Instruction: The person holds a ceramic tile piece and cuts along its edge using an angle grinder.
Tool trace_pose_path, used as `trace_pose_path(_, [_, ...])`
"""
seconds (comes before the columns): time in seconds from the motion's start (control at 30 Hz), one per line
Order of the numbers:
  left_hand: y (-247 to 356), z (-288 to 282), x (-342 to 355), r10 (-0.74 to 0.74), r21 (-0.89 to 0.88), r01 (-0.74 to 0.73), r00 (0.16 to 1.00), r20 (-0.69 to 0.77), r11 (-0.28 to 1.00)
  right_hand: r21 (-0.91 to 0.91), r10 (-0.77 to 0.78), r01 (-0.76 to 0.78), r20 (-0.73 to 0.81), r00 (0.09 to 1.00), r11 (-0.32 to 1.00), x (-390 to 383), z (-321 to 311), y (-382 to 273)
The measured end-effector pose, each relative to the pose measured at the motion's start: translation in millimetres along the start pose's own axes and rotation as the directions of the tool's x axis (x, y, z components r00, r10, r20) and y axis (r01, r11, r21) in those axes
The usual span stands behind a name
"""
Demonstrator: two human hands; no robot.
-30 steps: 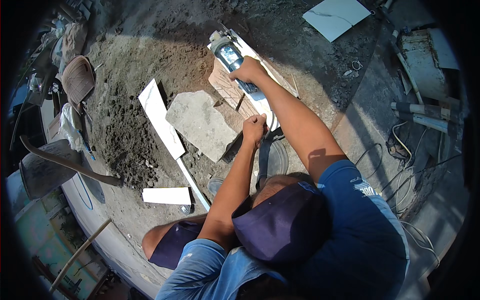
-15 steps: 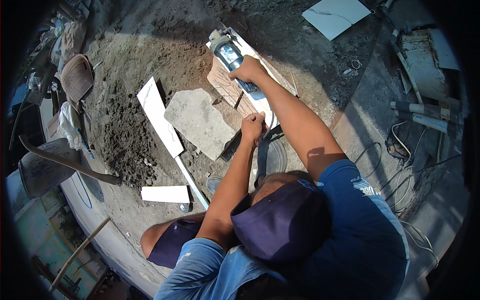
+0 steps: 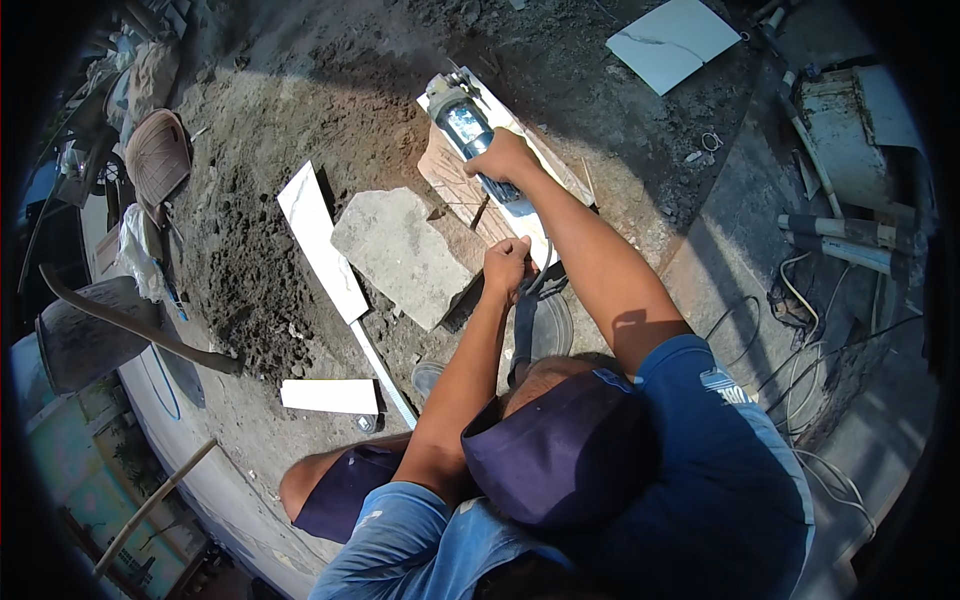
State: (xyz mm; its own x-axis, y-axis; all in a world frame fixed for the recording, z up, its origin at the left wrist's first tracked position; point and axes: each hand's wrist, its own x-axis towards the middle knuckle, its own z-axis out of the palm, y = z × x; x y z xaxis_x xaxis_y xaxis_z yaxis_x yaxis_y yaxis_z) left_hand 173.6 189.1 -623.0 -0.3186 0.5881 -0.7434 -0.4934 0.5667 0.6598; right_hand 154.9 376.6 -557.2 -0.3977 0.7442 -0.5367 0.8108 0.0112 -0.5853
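Note:
My right hand (image 3: 503, 160) is wrapped round the body of an angle grinder (image 3: 463, 122), its head pointing away from me. The grinder sits over a long white tile (image 3: 524, 222), and its cord trails back past my left hand. At the tile's near end, my left hand (image 3: 508, 266) is closed with its fingers on the edge. Under the tile lies a brownish slab with a grooved face (image 3: 450, 175). The grinder's disc is too small to make out clearly.
Left of the slab lies a rough grey stone slab (image 3: 400, 255). Beyond it are a white tile strip (image 3: 322, 240), a narrow pale strip (image 3: 383, 372) and a short tile piece (image 3: 330, 395). A veined tile (image 3: 672, 45) lies far right. Cables (image 3: 800, 375) loop at right.
The grinder and my right hand have shifted slightly toward me along the tile. My left hand stays at the tile's near end. The whole view has tilted a little.

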Motion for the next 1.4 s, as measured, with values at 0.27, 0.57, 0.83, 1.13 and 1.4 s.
trace_pose_path(0.27, [-3.0,-0.4,2.2,0.025,-0.039,-0.025,1.000,0.013,0.999,-0.022,0.057,-0.056,0.056,0.997,0.998,-4.6,-2.3,1.3])
trace_pose_path(0.57, [-3.4,0.1,2.8,0.024,-0.050,-0.023,1.000,0.014,0.998,0.007,0.010,-0.009,-0.010,1.000,1.000,-8.7,0.3,7.8])
trace_pose_path(0.83, [-3.8,2.9,1.9,-0.008,-0.136,0.008,1.000,0.000,0.991,0.030,0.035,-0.036,0.022,0.999,0.999,-18.7,-3.7,10.8])
trace_pose_path(1.13, [-2.0,2.2,0.9,-0.006,-0.103,0.008,1.000,0.016,0.995,0.010,0.048,-0.048,0.045,0.998,0.999,-22.9,-5.1,13.6])
trace_pose_path(1.4, [-3.5,-0.7,3.0,0.000,-0.119,0.004,1.000,0.029,0.993,0.031,0.048,-0.050,0.063,0.997,0.998,-27.0,-4.6,15.3])
